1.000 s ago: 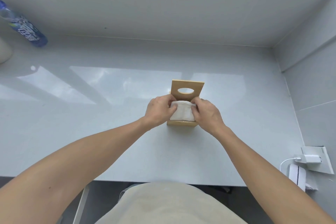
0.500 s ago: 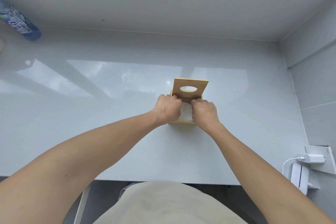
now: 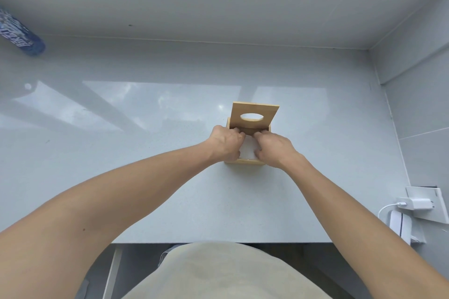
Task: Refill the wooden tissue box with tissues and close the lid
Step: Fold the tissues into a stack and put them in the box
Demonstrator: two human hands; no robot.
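A wooden tissue box (image 3: 245, 162) is seen near the middle of a pale grey worktop (image 3: 170, 189), its lid (image 3: 254, 115) raised upright at the far side. White tissues (image 3: 247, 150) are pressed down into it by the left hand (image 3: 226, 143) and right hand (image 3: 273, 149), fingers curled on the stack. A blue bottle (image 3: 20, 35) lies far left.

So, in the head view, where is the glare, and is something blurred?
Head view: broad window glare lies on the grey countertop behind the wooden tissue box; the blue bottle at far left is blurred, and wide-angle distortion bends the wall edges.
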